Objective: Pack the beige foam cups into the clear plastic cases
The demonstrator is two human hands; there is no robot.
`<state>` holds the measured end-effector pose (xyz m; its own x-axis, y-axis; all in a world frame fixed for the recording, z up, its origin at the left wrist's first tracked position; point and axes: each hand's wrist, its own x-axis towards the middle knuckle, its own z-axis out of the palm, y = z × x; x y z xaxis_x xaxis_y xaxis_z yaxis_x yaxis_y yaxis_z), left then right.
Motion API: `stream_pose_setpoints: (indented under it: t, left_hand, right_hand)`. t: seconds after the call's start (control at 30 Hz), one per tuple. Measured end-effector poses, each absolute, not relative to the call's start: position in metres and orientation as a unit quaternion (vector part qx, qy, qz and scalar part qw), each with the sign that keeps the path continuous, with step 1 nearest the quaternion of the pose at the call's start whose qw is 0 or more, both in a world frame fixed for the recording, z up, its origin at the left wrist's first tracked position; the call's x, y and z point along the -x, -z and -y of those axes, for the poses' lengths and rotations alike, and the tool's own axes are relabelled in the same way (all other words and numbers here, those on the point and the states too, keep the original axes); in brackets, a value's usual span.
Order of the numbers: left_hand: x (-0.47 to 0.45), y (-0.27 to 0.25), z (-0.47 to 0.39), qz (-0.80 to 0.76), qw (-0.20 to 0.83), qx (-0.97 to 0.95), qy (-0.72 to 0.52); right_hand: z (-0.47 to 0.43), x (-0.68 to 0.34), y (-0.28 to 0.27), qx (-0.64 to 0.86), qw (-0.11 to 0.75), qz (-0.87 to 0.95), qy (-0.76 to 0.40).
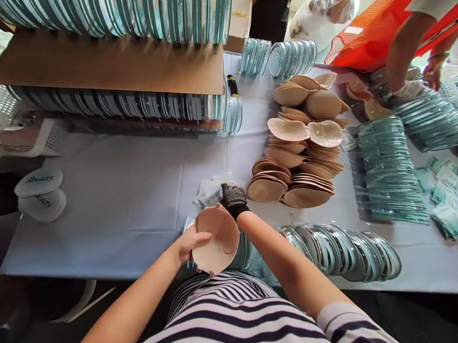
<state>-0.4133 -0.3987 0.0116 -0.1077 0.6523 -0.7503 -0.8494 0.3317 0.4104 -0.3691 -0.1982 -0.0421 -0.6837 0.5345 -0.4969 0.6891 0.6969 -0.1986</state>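
white table (119,202): both hands (192,242) hold beige cup (216,238).

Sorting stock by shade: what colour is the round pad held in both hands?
The round pad is a pale beige-pink, seen in the head view, held between left hand and gloved right hand.

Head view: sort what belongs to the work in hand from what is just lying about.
In hand: beige round cup pad, held by left hand and black-gloved right hand; beige pad stacks; clear round cases.
Lying about: white oval pads; orange mesh basket; brown cardboard sheet.
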Motion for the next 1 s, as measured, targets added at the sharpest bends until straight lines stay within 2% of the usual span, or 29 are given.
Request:
stream_pose_setpoints:
  t: [0.13,0.23,0.3,0.43,0.5,0.57,0.63,0.7,0.83,0.87,0.93,1.0]
  left_hand:
    - [0.418,-0.009,0.400,-0.467,0.631,0.153,-0.600]
    - [0.423,-0.006,0.400,-0.438,0.602,0.194,-0.638]
    - [0.424,-0.005,0.397,-0.410,0.578,0.199,-0.677]
    - [0.417,-0.012,0.379,-0.354,0.550,0.144,-0.743]
    - [0.406,-0.017,0.365,-0.327,0.552,0.106,-0.760]
    - [0.391,-0.022,0.351,-0.312,0.556,0.082,-0.766]
    - [0.375,-0.026,0.340,-0.315,0.581,0.087,-0.746]
    - [0.359,-0.029,0.332,-0.327,0.603,0.109,-0.719]
    - [0.332,-0.034,0.327,-0.358,0.584,0.136,-0.716]
    - [0.326,-0.035,0.327,-0.368,0.581,0.131,-0.715]
    - [0.315,-0.036,0.327,-0.394,0.583,0.114,-0.702]
    - [0.304,-0.036,0.328,-0.423,0.595,0.101,-0.676]
  right_hand:
    - [0.203,0.376,0.046,-0.330,0.207,-0.893,0.224]
    - [0.185,0.365,0.028,-0.340,0.183,-0.891,0.239]
    - [0.172,0.353,-0.002,-0.373,0.131,-0.889,0.232]
    - [0.177,0.328,-0.082,-0.370,-0.034,-0.911,0.182]
    - [0.202,0.321,-0.112,-0.347,-0.019,-0.924,0.160]
    - [0.231,0.315,-0.127,-0.310,0.043,-0.934,0.173]
    - [0.251,0.303,-0.131,-0.272,0.096,-0.932,0.219]
    - [0.258,0.279,-0.132,-0.268,0.074,-0.922,0.271]
    - [0.248,0.214,-0.136,-0.345,-0.173,-0.882,0.270]
    - [0.245,0.202,-0.135,-0.353,-0.204,-0.879,0.248]
    - [0.243,0.189,-0.129,-0.359,-0.188,-0.891,0.206]
    - [0.245,0.188,-0.117,-0.376,-0.125,-0.900,0.180]
